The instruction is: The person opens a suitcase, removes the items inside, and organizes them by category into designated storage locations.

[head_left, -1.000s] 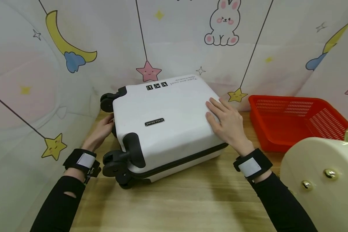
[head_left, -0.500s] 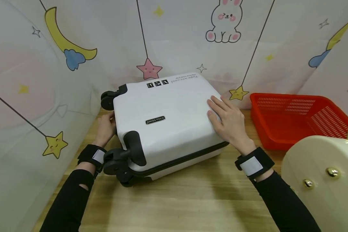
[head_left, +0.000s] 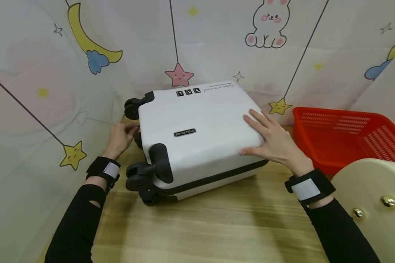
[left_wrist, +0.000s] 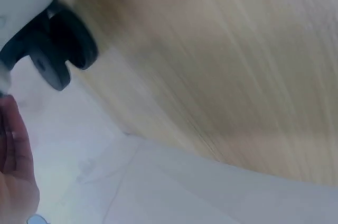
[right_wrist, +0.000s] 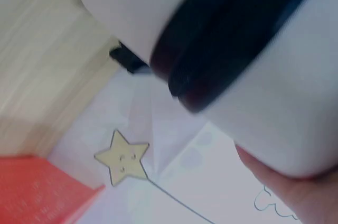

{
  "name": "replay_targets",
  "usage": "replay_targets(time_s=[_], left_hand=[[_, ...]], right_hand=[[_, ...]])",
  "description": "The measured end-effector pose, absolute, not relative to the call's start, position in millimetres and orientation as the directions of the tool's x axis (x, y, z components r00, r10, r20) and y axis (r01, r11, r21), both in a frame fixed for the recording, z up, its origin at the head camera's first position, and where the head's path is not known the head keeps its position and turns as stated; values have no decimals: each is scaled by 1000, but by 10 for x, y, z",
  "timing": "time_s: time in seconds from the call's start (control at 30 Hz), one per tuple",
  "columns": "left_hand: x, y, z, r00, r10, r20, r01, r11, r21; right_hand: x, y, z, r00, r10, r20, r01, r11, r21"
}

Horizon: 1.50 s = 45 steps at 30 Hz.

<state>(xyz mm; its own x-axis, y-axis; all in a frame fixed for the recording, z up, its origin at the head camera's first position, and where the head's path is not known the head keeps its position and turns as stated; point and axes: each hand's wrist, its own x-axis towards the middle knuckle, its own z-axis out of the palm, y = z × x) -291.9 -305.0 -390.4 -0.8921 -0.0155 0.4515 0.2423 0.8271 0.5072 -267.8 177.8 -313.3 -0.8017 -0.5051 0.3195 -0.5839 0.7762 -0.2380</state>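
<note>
A white hard-shell suitcase (head_left: 204,113) lies flat on the wooden table (head_left: 197,226), its black caster wheels (head_left: 139,177) toward the left. My right hand (head_left: 278,140) rests on the suitcase's right end, fingers spread over the top edge and thumb pointing inward. In the right wrist view a finger (right_wrist: 264,174) of it shows against the white shell. At the wheel end, my left hand (head_left: 118,140) has bent fingers close to the shell between the casters. A blurred whitish bit (left_wrist: 4,78) shows by its fingertips in the left wrist view; I cannot tell whether they pinch it.
A red plastic basket (head_left: 329,160) stands at the back right. In front of it is a cream rounded object with gold studs (head_left: 375,190). A printed cloth backdrop (head_left: 210,36) rises close behind the suitcase and along the left side.
My left hand has moved upward and inward along the wheel end, its fingers now bent. My right thumb has spread away from the fingers. The head view has shifted slightly; the suitcase stays put.
</note>
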Motion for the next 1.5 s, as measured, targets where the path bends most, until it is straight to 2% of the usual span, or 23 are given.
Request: replay_targets(time_s=[0.2, 0.43, 0.57, 0.9, 1.17, 1.3, 1.43, 1.5], left_hand=[[-2774, -3154, -3894, -881, 75, 466, 337, 791, 511], [-2497, -3187, -3945, -898, 181, 400, 387, 756, 528], [-2313, -3161, -3992, -874, 232, 426, 449, 722, 527], [-1827, -3035, -4082, -837, 330, 436, 546, 539, 641], [-1469, -2955, -4116, -813, 324, 483, 581, 401, 709], [-1397, -2951, -4103, -837, 267, 477, 546, 354, 759], [-1405, -2964, -4098, -899, 217, 380, 436, 356, 827], [-1406, -2982, -4100, -914, 248, 322, 397, 374, 838]], right_hand=[[-2653, 1789, -3123, -792, -523, 315, -600, 763, -239], [-2651, 1804, -3108, -800, -513, 311, -589, 772, -240], [-2668, 1807, -3122, -794, -521, 312, -597, 765, -242], [-2679, 1828, -3147, -794, -516, 321, -596, 765, -244], [-2679, 1794, -3130, -800, -508, 318, -588, 768, -254], [-2684, 1784, -3124, -801, -508, 316, -588, 768, -254], [-2678, 1798, -3130, -810, -498, 311, -576, 774, -261], [-2675, 1803, -3142, -818, -491, 300, -566, 779, -269]])
